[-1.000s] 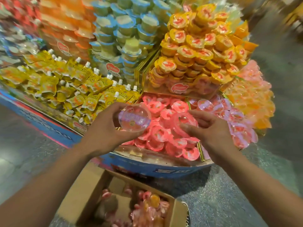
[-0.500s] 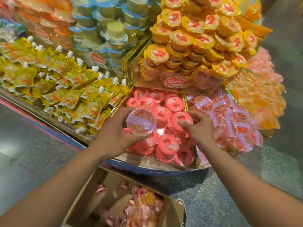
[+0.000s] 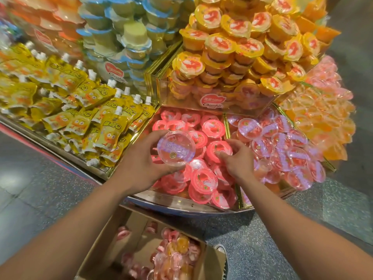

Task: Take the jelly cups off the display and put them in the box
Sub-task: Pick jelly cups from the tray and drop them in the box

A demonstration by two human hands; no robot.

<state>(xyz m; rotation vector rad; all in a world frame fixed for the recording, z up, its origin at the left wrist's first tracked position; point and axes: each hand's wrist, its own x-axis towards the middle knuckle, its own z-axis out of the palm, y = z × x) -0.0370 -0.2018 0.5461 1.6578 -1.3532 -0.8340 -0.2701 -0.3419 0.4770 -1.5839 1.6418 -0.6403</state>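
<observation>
My left hand (image 3: 141, 166) grips a clear jelly cup with a purple-printed lid (image 3: 176, 148) above the front bin of the display. My right hand (image 3: 236, 158) reaches into that bin of red-lidded jelly cups (image 3: 203, 179), its fingers curled round one red-lidded cup (image 3: 219, 149) that still lies among the others. To the right, a second bin holds purple-lidded cups (image 3: 282, 150). An open cardboard box (image 3: 129, 223) sits on the floor below the display, with several pink and orange cups (image 3: 173, 253) inside.
Stacked yellow-lidded cups (image 3: 238, 47) rise behind the red bin in a clear case. Yellow spouted pouches (image 3: 80, 110) fill the left bin, blue-lidded cups (image 3: 129, 37) stand behind them, and orange cups (image 3: 323, 118) lie far right. A shoe (image 3: 222, 251) stands beside the box on the speckled floor (image 3: 282, 229).
The view has drawn closer to the display. My right hand stays on the red-lidded cup, fingers closing round it. My left hand keeps holding the purple-lidded cup in about the same place.
</observation>
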